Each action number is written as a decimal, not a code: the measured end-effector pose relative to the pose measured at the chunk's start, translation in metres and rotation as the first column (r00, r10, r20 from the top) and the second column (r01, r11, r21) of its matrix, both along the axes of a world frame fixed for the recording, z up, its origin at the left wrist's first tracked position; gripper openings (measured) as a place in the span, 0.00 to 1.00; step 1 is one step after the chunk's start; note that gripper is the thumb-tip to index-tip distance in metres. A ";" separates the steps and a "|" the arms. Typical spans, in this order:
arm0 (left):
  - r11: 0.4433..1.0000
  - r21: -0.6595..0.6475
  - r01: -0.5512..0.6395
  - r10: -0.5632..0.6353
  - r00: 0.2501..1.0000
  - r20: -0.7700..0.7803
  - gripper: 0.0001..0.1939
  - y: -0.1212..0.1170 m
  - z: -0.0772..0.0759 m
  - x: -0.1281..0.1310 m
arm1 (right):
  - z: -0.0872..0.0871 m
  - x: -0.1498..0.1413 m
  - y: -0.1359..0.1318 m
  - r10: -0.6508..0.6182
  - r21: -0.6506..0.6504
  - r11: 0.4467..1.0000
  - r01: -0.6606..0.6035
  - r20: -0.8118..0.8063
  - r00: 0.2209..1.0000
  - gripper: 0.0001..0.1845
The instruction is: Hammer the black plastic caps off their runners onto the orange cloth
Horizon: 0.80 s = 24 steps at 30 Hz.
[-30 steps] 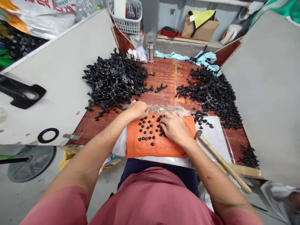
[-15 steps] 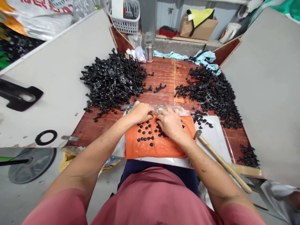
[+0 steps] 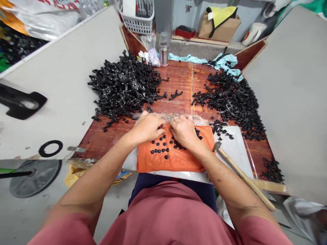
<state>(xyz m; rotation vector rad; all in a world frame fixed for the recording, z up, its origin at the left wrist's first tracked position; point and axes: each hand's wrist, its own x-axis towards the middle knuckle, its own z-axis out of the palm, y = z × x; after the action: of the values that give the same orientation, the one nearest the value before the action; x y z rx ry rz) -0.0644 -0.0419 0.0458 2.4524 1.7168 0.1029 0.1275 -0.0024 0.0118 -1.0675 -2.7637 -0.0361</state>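
Observation:
An orange cloth pad [image 3: 176, 160] lies in front of me with several small black round caps [image 3: 159, 149] scattered on it. My left hand [image 3: 146, 127] and my right hand [image 3: 182, 131] rest side by side at the pad's far edge, fingers curled and pinched together over the caps. What sits between the fingertips is hidden. Just beyond the hands lies a clear bag of small metal bits [image 3: 173, 118].
A pile of black plastic parts [image 3: 122, 88] lies at the left of the wooden table [image 3: 178, 81], another pile [image 3: 232, 102] at the right. A hammer [image 3: 242, 175] rests on a white sheet [image 3: 236, 149] at my right. A steel flask [image 3: 164, 54] stands at the back.
My left hand has moved right onto the pad's far edge, and my right hand has slid up to meet it. Both now work close together.

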 end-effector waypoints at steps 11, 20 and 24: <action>0.994 0.011 -0.108 0.109 0.991 -0.081 0.12 -0.017 -0.001 0.014 | -0.004 0.002 0.005 0.022 -0.103 0.994 -0.043 -0.198 0.980 0.11; 0.988 0.007 -0.152 0.151 0.976 -0.154 0.12 0.000 -0.004 0.031 | 0.008 0.026 0.002 -0.114 -0.125 0.988 0.094 -0.162 0.980 0.11; 0.983 0.012 -0.185 0.185 0.974 -0.134 0.14 0.004 0.000 0.029 | 0.006 0.006 0.006 -0.059 -0.118 0.992 0.049 -0.083 0.995 0.13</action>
<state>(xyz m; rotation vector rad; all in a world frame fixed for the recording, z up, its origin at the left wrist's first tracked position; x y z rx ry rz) -0.0357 -0.0381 0.0463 2.3418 1.9990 -0.0451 0.1332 0.0039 0.0173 -1.1433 -2.6882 0.1608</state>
